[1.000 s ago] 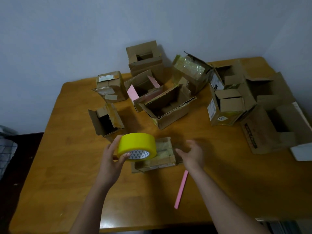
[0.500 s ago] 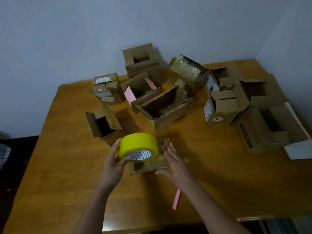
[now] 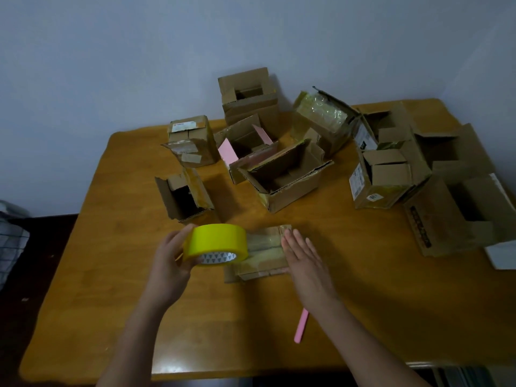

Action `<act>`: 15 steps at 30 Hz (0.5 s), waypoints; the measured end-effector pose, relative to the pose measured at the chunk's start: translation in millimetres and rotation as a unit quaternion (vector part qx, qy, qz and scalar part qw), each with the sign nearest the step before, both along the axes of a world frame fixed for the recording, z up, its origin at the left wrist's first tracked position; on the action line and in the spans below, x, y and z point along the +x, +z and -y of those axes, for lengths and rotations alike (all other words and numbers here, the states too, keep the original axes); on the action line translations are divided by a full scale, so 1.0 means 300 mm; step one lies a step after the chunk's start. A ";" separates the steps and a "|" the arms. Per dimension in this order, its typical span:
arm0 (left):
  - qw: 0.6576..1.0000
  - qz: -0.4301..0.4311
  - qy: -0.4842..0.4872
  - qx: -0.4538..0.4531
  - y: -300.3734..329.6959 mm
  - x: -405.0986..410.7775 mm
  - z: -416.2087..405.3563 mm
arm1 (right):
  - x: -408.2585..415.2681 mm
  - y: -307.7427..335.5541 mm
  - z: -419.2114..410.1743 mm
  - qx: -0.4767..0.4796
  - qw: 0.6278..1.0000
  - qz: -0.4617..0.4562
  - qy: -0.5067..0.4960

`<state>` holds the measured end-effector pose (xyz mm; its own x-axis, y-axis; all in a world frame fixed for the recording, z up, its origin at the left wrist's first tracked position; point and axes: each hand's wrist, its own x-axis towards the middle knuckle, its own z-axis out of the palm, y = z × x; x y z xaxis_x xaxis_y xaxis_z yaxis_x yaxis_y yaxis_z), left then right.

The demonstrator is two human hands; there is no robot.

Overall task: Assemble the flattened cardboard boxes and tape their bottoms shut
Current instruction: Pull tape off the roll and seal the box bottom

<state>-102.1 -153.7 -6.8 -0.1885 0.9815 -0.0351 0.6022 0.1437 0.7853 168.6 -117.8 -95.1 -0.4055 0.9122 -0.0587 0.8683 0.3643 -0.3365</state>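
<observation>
A small cardboard box [image 3: 264, 252] lies in front of me on the wooden table [image 3: 377, 317], its upturned face covered with tape. My left hand [image 3: 173, 258] grips a yellow tape roll [image 3: 216, 243] just above the box's left end. My right hand [image 3: 303, 254] lies flat with straight fingers on the right end of the box. A stretch of tape runs from the roll across the box top towards my right hand.
Several assembled open boxes [image 3: 287, 177] crowd the back half of the table, with larger ones [image 3: 458, 213] at the right edge. A pink strip [image 3: 301, 325] lies under my right forearm. Dark floor and a checked cloth [image 3: 11, 247] are at the left.
My right hand moved from the box's right side onto its top and now lies flat there. The left hand has kept the roll over the box's left end.
</observation>
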 end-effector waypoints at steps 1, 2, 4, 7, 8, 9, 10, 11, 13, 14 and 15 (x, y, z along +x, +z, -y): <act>1.000 -0.004 0.002 -0.003 0.000 0.001 0.002 | -0.018 0.015 0.002 0.016 1.000 0.020 -0.005; 1.000 0.000 0.006 -0.003 0.000 -0.001 0.008 | -0.041 0.035 0.009 0.005 0.999 0.035 -0.006; 1.000 0.007 0.016 0.001 -0.001 -0.002 0.024 | -0.076 0.016 0.020 0.000 0.999 0.039 0.013; 1.000 -0.018 0.007 -0.004 0.001 0.012 0.030 | -0.066 0.030 0.025 0.001 0.999 0.043 0.019; 0.999 -0.033 0.009 -0.011 0.003 0.010 0.031 | -0.052 0.038 0.020 0.007 0.998 0.050 0.030; 0.998 -0.059 0.013 -0.019 0.002 0.001 0.032 | -0.039 0.044 0.016 -0.010 0.997 0.061 0.040; 0.995 -0.095 0.019 -0.028 0.001 -0.012 0.038 | -0.031 0.057 0.014 -0.019 0.997 0.065 0.042; 0.991 -0.128 0.027 -0.041 -0.002 -0.028 0.051 | -0.031 0.067 0.013 -0.023 0.997 0.068 0.041; 0.989 -0.129 0.043 -0.066 -0.023 -0.048 0.086 | -0.037 0.070 0.013 -0.026 0.997 0.066 0.039; 0.991 -0.102 0.050 -0.076 -0.036 -0.049 0.099 | -0.042 0.076 0.013 -0.027 0.997 0.066 0.035; 0.992 -0.078 0.056 -0.083 -0.051 -0.047 0.106 | -0.050 0.082 0.016 -0.031 0.997 0.068 0.029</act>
<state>-116.2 -185.6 -22.1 -0.3114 0.9372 -0.1570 0.6877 0.3362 0.6434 153.5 -122.5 -70.6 -0.4426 0.8801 -0.1719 0.8851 0.3980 -0.2413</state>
